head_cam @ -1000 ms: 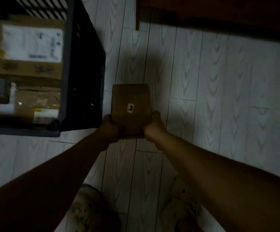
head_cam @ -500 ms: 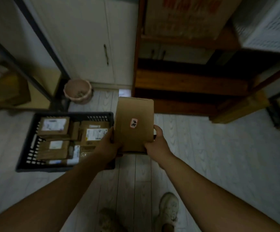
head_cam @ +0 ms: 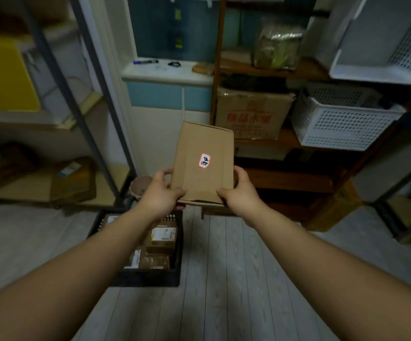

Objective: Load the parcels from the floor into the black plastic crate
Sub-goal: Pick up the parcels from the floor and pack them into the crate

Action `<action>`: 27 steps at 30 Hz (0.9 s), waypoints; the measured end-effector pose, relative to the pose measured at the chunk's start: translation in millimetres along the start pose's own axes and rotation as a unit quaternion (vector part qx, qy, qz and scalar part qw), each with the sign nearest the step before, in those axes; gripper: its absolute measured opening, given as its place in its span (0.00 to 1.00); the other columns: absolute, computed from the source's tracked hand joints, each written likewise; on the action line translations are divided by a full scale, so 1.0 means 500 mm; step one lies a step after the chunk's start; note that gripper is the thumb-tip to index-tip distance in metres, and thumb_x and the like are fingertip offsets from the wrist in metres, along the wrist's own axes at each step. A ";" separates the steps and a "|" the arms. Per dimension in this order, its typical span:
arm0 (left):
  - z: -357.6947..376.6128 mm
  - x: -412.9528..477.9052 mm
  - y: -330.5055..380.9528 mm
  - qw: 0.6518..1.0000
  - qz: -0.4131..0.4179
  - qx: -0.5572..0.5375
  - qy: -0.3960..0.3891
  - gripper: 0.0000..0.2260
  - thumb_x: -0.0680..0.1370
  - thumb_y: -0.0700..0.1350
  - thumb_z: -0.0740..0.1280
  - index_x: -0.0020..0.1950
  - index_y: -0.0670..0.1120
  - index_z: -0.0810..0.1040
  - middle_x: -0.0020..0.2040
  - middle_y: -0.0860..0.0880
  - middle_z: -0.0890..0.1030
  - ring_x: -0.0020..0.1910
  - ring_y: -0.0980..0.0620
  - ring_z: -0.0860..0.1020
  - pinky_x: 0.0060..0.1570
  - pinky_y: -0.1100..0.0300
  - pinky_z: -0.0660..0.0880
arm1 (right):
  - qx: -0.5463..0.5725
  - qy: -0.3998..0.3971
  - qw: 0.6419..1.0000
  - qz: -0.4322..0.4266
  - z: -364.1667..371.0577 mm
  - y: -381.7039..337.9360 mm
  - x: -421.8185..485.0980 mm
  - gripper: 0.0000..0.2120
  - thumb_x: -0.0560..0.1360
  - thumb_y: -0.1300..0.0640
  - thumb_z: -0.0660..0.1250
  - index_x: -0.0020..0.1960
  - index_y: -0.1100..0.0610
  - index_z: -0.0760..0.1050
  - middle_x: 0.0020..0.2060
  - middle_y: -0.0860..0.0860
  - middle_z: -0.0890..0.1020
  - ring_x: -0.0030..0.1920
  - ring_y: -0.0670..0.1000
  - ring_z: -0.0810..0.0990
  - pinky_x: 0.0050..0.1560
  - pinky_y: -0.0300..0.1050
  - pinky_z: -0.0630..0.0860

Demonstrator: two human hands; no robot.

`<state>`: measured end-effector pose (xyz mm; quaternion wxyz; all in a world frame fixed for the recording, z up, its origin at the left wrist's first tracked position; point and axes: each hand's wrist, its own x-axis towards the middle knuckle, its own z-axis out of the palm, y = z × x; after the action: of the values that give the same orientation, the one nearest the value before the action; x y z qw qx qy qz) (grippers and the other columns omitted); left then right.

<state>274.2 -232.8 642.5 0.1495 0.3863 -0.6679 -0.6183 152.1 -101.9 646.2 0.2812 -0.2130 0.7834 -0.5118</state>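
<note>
A flat brown cardboard parcel (head_cam: 203,146) with a small red-edged white sticker is held up at chest height. My left hand (head_cam: 161,193) grips its near left corner, and my right hand (head_cam: 240,194) grips its near right corner. The black plastic crate (head_cam: 178,254) stands on the floor below and to the left of the parcel, partly hidden by my left forearm. Several brown parcels with white labels lie inside the crate (head_cam: 161,239).
A wooden shelf unit (head_cam: 285,139) ahead on the right holds a printed carton (head_cam: 251,114) and white perforated baskets (head_cam: 342,119). A metal rack (head_cam: 76,114) with boxes stands on the left. A small pink pot (head_cam: 139,187) sits on the pale plank floor behind the crate.
The parcel has been lifted from floor level to chest height in both hands. The view has tilted up from the floor, so the shelves show and the crate lies lower in the frame.
</note>
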 end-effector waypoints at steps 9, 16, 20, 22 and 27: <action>-0.059 -0.127 0.106 0.997 0.072 0.007 0.021 0.27 0.77 0.38 0.65 0.73 0.49 0.59 0.49 0.49 0.76 0.46 0.50 0.79 0.36 0.61 0.76 | -0.002 0.015 0.997 -0.073 -0.024 -0.115 -0.111 0.35 0.75 0.63 0.68 0.75 0.49 0.56 0.66 0.51 0.73 0.65 0.52 0.72 0.65 0.50 0.71; -0.204 -0.154 0.150 0.994 0.104 0.030 0.010 0.26 0.77 0.37 0.64 0.73 0.52 0.61 0.54 0.45 0.77 0.49 0.47 0.79 0.41 0.55 0.79 | 0.046 0.041 0.994 -0.086 0.062 -0.219 -0.135 0.37 0.74 0.63 0.69 0.75 0.47 0.54 0.63 0.53 0.75 0.64 0.55 0.74 0.64 0.57 0.73; -0.337 -0.157 0.166 0.993 0.094 0.077 -0.012 0.25 0.78 0.38 0.62 0.72 0.54 0.63 0.53 0.48 0.75 0.50 0.47 0.77 0.43 0.54 0.77 | 0.095 0.078 0.988 -0.097 0.138 -0.279 -0.137 0.42 0.73 0.65 0.69 0.76 0.43 0.49 0.66 0.54 0.72 0.64 0.57 0.73 0.58 0.58 0.77; -0.402 -0.160 0.165 0.992 0.078 0.096 -0.028 0.24 0.78 0.38 0.61 0.72 0.55 0.65 0.55 0.47 0.76 0.52 0.45 0.78 0.51 0.48 0.78 | 0.119 0.104 0.984 -0.085 0.172 -0.295 -0.137 0.43 0.73 0.65 0.69 0.77 0.43 0.48 0.68 0.55 0.70 0.63 0.58 0.73 0.56 0.58 0.78; -0.510 -0.140 0.128 0.996 0.072 0.022 0.057 0.25 0.77 0.36 0.64 0.72 0.49 0.63 0.62 0.43 0.74 0.54 0.45 0.78 0.48 0.53 0.78 | 0.149 0.110 0.981 -0.053 0.278 -0.275 -0.135 0.24 0.76 0.63 0.65 0.70 0.54 0.64 0.60 0.55 0.74 0.46 0.49 0.76 0.34 0.39 0.75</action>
<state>471.7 -368.9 770.7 0.2225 0.3750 -0.6981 -0.5679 300.6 -207.7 743.8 0.1941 -0.1522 0.7122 -0.6572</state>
